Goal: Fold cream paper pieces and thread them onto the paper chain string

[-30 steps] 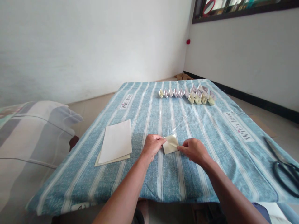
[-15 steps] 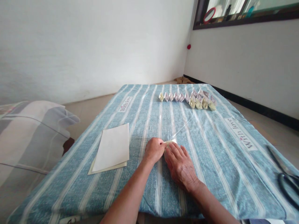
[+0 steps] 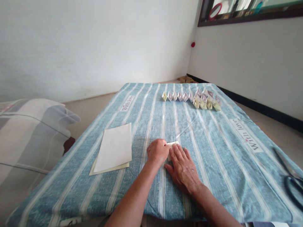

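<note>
A small folded piece of pale yellow paper (image 3: 173, 144) lies on the striped blue cloth, largely covered by my hands. My left hand (image 3: 158, 150) is closed, pinching the paper's left edge between thumb and fingers. Flat across the paper's right part rests my right hand (image 3: 184, 167), fingers stretched out and thumb spread to the left. To the left of my hands is a small stack of paper sheets (image 3: 115, 146), a white one on top and a pale yellow one showing beneath.
Several folded paper boats (image 3: 180, 96), lilac and yellow, stand in rows at the table's far right. Black-handled scissors (image 3: 290, 175) lie at the right edge. A checked cloth (image 3: 30, 135) covers something left of the table (image 3: 78, 183). Walls rise behind and to the right.
My right thumb has spread away from its fingers, leaving more of the folded paper uncovered. The left hand stays at the paper's left edge. The camera view has shifted slightly.
</note>
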Demonstrator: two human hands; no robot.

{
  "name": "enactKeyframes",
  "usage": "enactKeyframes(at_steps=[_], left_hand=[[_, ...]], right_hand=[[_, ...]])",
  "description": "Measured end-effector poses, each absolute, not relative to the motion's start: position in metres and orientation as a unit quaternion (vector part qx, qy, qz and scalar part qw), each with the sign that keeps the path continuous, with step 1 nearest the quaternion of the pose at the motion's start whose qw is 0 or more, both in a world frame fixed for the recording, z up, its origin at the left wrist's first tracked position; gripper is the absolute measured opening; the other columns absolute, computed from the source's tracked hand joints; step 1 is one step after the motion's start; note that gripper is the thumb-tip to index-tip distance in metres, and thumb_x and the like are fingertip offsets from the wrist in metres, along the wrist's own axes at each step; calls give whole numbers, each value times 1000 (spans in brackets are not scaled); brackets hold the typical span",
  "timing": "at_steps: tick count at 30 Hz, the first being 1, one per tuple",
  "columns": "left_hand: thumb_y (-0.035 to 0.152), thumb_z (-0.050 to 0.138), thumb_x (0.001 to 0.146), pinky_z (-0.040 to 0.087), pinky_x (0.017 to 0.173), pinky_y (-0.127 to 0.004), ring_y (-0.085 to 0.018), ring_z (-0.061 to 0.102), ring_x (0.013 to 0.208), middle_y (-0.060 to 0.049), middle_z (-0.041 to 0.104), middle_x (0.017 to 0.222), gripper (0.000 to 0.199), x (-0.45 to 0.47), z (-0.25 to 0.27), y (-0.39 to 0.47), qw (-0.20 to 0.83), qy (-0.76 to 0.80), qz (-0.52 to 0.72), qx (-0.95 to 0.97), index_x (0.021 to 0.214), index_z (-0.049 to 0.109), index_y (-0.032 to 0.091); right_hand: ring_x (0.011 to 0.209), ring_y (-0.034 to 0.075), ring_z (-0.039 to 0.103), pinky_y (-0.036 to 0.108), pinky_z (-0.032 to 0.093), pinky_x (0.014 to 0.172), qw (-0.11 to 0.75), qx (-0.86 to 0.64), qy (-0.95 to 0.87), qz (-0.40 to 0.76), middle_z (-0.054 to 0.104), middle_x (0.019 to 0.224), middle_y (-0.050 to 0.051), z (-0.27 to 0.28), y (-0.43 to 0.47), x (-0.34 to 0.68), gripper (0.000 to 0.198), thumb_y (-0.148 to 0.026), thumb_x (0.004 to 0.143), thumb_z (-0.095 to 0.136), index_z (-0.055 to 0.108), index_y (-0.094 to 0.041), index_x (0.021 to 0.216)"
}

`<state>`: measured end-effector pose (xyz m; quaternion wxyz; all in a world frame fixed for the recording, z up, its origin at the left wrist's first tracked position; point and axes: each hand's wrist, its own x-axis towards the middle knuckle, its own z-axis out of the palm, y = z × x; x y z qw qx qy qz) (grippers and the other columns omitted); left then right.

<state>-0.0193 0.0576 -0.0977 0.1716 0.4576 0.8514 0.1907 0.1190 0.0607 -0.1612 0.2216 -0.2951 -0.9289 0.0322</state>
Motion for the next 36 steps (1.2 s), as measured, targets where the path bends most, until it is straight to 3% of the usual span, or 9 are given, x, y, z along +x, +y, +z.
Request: enactKeyframes(at_steps=[9,14,17,22,31,36], left_hand=[[29,57,83,44,69,-31,-24,67,80,-9,73,81,19,-21,-94,55,137,873,135,447,80,72,18],[16,57,85,49,83,-34,-26,62,97,-11,69,98,12,-14,-100,40,-16,822,147,551,91,67,15],[10,43,91,50,90,-36,-25,62,104,-14,67,113,26,-11,-110,24,-68,731,184,653,100,67,14],[9,39,92,40,106,-49,-26,50,130,-13,58,137,41,-14,-123,7,-17,654,177,735,131,53,14],[7,38,92,38,110,-49,-23,47,134,-13,52,143,48,-22,-122,10,79,677,129,720,139,45,14],[6,36,93,39,109,-50,-24,48,133,-13,55,140,46,-24,-127,11,68,676,132,722,137,47,15]], right_hand=[[137,36,39,55,32,112,195,-305,-931,37,48,144,21,-159,60,119,53,-39,97,47,51,-4,135],[137,36,39,55,32,111,192,-307,-931,36,48,144,22,-159,60,118,53,-39,96,47,52,-3,135],[139,35,36,55,32,112,194,-308,-930,43,46,146,21,-158,60,117,52,-32,96,47,48,-4,139],[139,34,36,54,31,112,196,-314,-928,46,45,147,19,-156,60,116,52,-26,94,46,45,-7,142],[139,35,36,55,32,112,208,-311,-925,63,45,147,20,-154,59,117,54,-27,93,47,44,-5,142],[134,31,43,54,35,110,234,-310,-916,103,52,141,18,-150,63,123,49,-12,88,41,51,-5,135]])
